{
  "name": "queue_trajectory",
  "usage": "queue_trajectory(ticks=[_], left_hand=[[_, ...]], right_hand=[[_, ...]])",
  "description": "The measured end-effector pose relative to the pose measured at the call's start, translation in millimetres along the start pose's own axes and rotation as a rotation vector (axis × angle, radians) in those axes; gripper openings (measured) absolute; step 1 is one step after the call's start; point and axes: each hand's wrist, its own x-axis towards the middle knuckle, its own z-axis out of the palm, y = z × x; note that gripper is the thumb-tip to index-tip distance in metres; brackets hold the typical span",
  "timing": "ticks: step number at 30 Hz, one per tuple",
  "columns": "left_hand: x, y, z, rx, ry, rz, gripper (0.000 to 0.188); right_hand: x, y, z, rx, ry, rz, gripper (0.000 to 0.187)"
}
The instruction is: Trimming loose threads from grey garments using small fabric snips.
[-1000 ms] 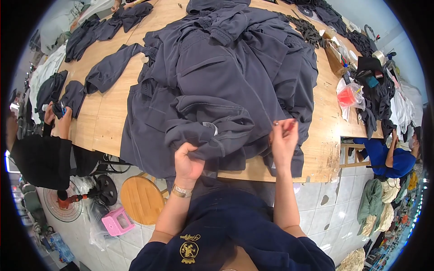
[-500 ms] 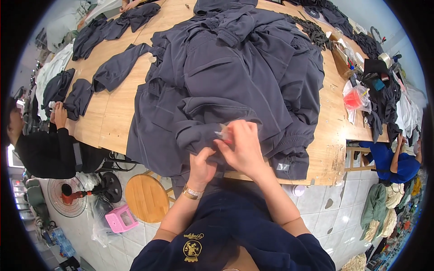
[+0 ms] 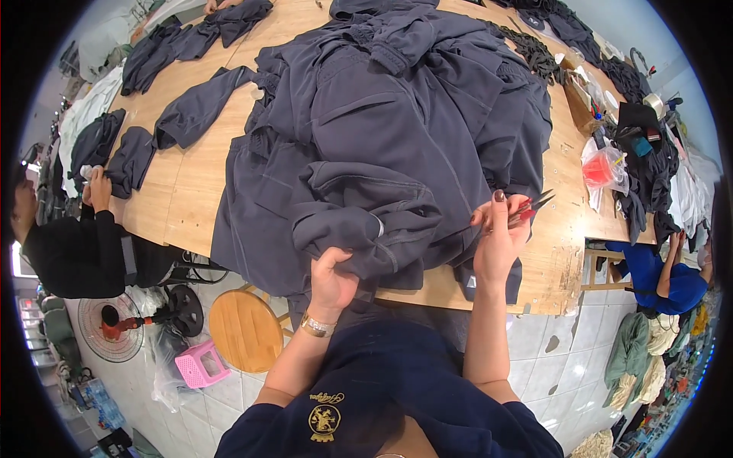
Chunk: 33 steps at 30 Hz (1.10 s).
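My left hand (image 3: 333,288) grips a fold of the dark grey garment (image 3: 343,229) at the front of the pile, thumb on top and the other fingers mostly hidden under the cloth. A small whitish spot shows on that garment just beyond the hand. To the right, my right hand (image 3: 500,240) is turned palm up with its fingers curled round small red-handled scissors (image 3: 522,214). Their dark pointed tips stick out to the right, away from the cloth. Under this hand lies the right edge of the pile of dark grey trousers (image 3: 366,114).
A wooden table (image 3: 195,191) carries the pile and other loose garments (image 3: 197,108). At the right are a box (image 3: 582,103) and a clear bag with something red (image 3: 603,166). A round stool (image 3: 246,330) and a fan (image 3: 111,328) stand left. Other people sit on both sides.
My right hand has moved right, away from the garment and my left hand, bringing the scissors into plain sight. My left hand still grips the cloth, slightly shifted.
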Motion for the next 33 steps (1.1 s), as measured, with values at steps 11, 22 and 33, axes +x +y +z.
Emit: queue_trajectory(ticks=[11,22,33], left_hand=[[-10,1,-6,-0.057,0.161,-0.092,0.023],[-6,-12,-25,0.078,0.230,-0.129,0.028],[-38,-6,3,0.449,0.320,0.376,0.060]], right_hand=[[-33,57,-9,-0.752,-0.222,0.038,0.019],[-26,54,-4,-0.461,-0.159,0.259,0.021],[-20,48,-10,-0.200,-0.212,0.350,0.024]])
